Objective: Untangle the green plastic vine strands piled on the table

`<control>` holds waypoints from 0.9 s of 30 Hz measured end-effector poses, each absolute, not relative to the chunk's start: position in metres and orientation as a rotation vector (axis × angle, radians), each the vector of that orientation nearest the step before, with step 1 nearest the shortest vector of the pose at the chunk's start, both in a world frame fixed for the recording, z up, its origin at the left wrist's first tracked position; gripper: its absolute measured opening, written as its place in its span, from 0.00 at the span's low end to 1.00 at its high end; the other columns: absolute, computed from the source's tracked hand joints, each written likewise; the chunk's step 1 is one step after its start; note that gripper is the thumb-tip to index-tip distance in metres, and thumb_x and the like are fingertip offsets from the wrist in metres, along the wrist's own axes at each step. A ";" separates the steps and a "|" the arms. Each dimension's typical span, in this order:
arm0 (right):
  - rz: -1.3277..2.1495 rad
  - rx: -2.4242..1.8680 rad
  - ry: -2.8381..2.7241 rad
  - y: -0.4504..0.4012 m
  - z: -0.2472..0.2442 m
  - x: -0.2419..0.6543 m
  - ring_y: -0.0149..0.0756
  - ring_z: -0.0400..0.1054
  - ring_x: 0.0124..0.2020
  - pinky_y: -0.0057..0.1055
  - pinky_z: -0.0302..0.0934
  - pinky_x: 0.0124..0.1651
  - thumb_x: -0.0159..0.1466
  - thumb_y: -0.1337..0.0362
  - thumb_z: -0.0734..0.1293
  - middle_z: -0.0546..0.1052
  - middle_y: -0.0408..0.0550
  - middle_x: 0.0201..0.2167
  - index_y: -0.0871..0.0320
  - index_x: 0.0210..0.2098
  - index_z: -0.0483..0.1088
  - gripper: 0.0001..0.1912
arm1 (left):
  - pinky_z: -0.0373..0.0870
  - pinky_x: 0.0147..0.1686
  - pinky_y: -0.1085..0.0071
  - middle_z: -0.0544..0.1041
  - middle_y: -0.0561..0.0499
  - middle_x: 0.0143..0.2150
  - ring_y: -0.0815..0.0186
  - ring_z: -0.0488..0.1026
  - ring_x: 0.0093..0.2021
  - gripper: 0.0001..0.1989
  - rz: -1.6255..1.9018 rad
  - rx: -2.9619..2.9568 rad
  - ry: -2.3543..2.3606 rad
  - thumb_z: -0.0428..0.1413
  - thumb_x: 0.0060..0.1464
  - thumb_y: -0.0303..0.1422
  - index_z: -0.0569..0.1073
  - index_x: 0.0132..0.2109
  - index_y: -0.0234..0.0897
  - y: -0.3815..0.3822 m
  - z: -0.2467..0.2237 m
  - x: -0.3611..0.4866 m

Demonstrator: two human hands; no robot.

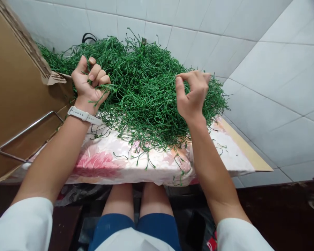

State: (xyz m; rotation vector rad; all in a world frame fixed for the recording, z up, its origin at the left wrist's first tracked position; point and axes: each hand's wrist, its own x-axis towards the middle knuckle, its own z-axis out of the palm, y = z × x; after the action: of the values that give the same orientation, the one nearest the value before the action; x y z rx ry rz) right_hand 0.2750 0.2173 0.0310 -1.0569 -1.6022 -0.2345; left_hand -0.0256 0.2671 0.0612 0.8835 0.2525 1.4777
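Below me, from left to right: a brown cardboard sheet with a metal wire handle stands at the left edge. My left hand, a white watch at the wrist, is curled shut on a clump of thin green stems, which lie heaped on the floral-cloth worktop. My right hand hovers over the heap's right side, thumb and fingertips pinched on what looks like 1 stem. I judge it best to pull slowly, or the tangle drags along.
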 end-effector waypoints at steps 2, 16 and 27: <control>-0.206 -0.954 -1.796 0.209 0.030 0.254 0.44 0.70 0.47 0.52 0.59 0.62 0.74 0.49 0.61 0.75 0.49 0.38 0.53 0.40 0.74 0.17 | 0.46 0.18 0.69 0.41 0.60 0.16 0.70 0.36 0.19 0.20 1.497 1.112 0.312 0.45 0.74 0.41 0.59 0.31 0.43 0.275 0.053 -0.027; 0.014 -0.876 -2.087 0.220 0.017 0.247 0.35 0.62 0.32 0.36 0.56 0.41 0.76 0.52 0.60 0.72 0.44 0.27 0.56 0.32 0.71 0.20 | 0.44 0.19 0.66 0.55 0.61 0.15 0.74 0.46 0.17 0.24 1.124 1.664 0.666 0.62 0.53 0.57 0.65 0.33 0.44 0.264 0.051 0.001; -0.117 -0.941 -2.030 0.222 0.017 0.252 0.35 0.58 0.31 0.36 0.53 0.38 0.75 0.61 0.60 0.65 0.43 0.23 0.55 0.27 0.58 0.18 | 0.58 0.29 0.70 0.76 0.55 0.28 0.72 0.62 0.25 0.15 1.048 2.590 0.852 0.64 0.55 0.45 0.78 0.37 0.37 0.245 0.034 0.021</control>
State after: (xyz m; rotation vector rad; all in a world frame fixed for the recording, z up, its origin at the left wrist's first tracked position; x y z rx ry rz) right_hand 0.2522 0.2217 0.0171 -0.9410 -2.0296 -0.1169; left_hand 0.0206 0.2447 0.0345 2.5901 0.8517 1.0481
